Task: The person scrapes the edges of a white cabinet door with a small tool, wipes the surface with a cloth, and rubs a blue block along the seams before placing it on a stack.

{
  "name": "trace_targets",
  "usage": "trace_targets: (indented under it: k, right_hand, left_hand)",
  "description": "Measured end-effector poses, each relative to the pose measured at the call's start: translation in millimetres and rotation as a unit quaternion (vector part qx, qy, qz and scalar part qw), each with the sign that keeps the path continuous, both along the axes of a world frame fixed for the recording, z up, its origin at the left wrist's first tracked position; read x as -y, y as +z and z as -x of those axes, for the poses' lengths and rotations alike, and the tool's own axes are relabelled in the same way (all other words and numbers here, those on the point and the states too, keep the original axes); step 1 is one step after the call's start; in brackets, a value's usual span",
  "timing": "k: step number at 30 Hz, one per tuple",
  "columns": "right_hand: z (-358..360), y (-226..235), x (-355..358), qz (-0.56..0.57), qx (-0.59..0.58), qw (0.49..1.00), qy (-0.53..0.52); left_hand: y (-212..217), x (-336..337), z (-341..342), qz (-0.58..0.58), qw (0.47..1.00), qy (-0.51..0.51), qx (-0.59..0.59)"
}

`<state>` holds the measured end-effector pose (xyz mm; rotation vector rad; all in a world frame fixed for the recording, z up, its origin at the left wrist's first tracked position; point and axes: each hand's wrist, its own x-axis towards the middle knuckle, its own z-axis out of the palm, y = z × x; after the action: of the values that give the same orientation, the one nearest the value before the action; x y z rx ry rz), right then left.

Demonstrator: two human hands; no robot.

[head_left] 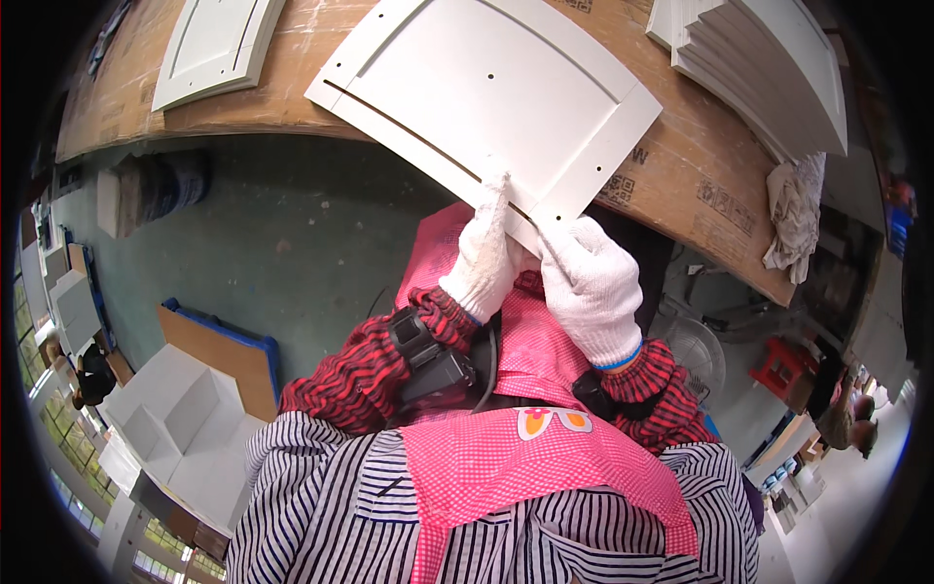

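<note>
A white panel (467, 107) with a recessed middle, small holes and a long slot lies tilted on the cardboard-covered table, its near corner jutting over the edge. My left hand (484, 255), in a white knit glove, grips the panel's near edge; one finger rests on top beside the slot. Just right of it, my right hand (595, 287), gloved alike, is closed with its fingertips against the panel's near corner. Something thin and greyish seems to show at those fingertips, too small to make out.
Another white panel (212, 49) lies at the table's far left. On the right stands a stack of white panels (759, 73), with a crumpled cloth (793, 219) by it. Below are a fan (693, 350) and a red stool (783, 370). White box-like pieces (180, 414) stand at left.
</note>
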<state>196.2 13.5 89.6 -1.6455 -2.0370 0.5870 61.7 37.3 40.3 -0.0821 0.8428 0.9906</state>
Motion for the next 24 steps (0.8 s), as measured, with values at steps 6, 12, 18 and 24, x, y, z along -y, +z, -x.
trace_targets:
  k: [6,12,18,24]
  right_hand:
    - [0.7,-5.6,1.4,-0.019,-0.012,1.0,0.005]
    - [8.3,-6.2,5.3,-0.045,0.029,0.998,0.017]
    - [4.1,-3.0,1.1,-0.023,-0.005,1.0,0.003]
    - [9.4,3.1,3.8,0.013,-0.008,1.0,0.016]
  left_hand:
    - [1.6,-1.8,-3.7,0.011,1.0,0.008,-0.001]
    - [-14.4,-1.6,-3.2,0.01,1.0,0.012,0.02]
    - [-5.4,-1.7,-4.2,0.007,0.999,-0.004,-0.042]
    - [-5.1,-2.4,-0.8,-0.02,1.0,-0.012,0.01]
